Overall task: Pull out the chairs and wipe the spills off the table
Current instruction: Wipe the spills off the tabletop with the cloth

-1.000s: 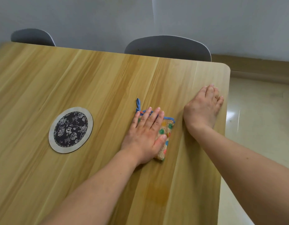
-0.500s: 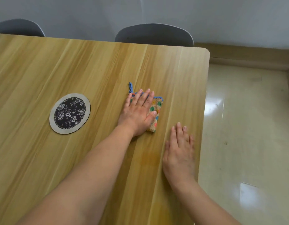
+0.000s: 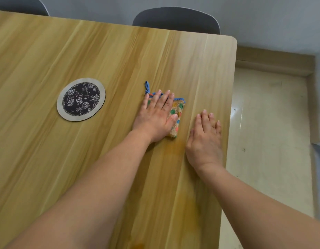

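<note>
Wood-grain table (image 3: 83,168) fills most of the head view; pale tiled floor (image 3: 267,141) to the right, grey wall (image 3: 263,18) beyond the far edge. Two grey chair backs show past that far edge: one chair (image 3: 176,19) near the table's right corner, a second chair (image 3: 20,5) at upper left, only partly in frame. Left hand (image 3: 155,117) lies flat, fingers straight and slightly spread, pressing a folded spotted cloth (image 3: 177,112) against the tabletop; the cloth shows only along the hand's right side and beyond the fingertips, with its blue loop (image 3: 147,87) sticking out past the little finger. Right hand (image 3: 204,141) rests palm-down on bare wood just right of the cloth, fingers straight and close together, holding nothing, near the table's right edge. Orange-brown spill (image 3: 176,146) sits on the wood between the two wrists, touching the cloth's near corner. Fainter orange staining (image 3: 191,212) runs nearer the camera between the forearms, and another patch (image 3: 137,246) at the bottom edge of frame. Round coaster (image 3: 81,99), dark floral centre with pale rim, lies well to the left of the left hand.
</note>
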The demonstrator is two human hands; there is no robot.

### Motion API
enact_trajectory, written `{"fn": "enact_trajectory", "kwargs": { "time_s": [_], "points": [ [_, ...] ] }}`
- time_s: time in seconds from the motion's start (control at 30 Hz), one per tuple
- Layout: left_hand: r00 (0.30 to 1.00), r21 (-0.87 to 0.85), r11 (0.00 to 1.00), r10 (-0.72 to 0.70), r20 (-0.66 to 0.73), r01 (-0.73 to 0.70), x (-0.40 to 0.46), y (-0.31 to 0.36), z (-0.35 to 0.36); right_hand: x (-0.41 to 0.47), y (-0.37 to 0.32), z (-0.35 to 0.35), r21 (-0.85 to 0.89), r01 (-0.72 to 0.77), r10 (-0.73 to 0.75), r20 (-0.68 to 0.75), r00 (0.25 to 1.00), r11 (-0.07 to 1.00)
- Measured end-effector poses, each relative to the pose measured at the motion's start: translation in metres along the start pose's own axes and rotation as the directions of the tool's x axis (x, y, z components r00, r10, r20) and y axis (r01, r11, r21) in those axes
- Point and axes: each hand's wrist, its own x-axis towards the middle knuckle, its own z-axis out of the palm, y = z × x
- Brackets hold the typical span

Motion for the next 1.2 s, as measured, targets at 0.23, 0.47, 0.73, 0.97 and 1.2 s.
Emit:
{"fn": "enact_trajectory", "kwargs": {
  "time_s": [0.23,0.47,0.73,0.97,1.2],
  "points": [
    [0.998,-0.014,1.000,-0.021,0.051,0.021,-0.092,0.010,0.020,-0.005,-0.002,-0.006,-0.002,-0.010,0.010,0.048,0.999,1.000],
    [1.000,-0.038,0.999,0.012,0.002,-0.011,-0.203,0.018,0.054,-0.009,-0.001,-0.008,0.003,-0.012,0.011,0.049,0.999,1.000],
    [1.000,-0.003,1.000,0.001,-0.007,-0.001,-0.207,0.016,0.056,-0.007,-0.003,-0.005,0.032,-0.001,0.000,0.035,0.999,0.999],
    [0.999,-0.025,0.999,-0.036,0.007,0.036,-0.206,0.021,0.054,-0.007,0.001,-0.003,0.062,0.010,-0.010,0.000,1.000,0.998],
    [0.999,-0.002,0.999,-0.050,-0.008,0.050,-0.205,0.016,0.056,-0.030,0.001,-0.021,0.243,0.012,-0.021,0.036,0.999,0.970]
  ]
}}
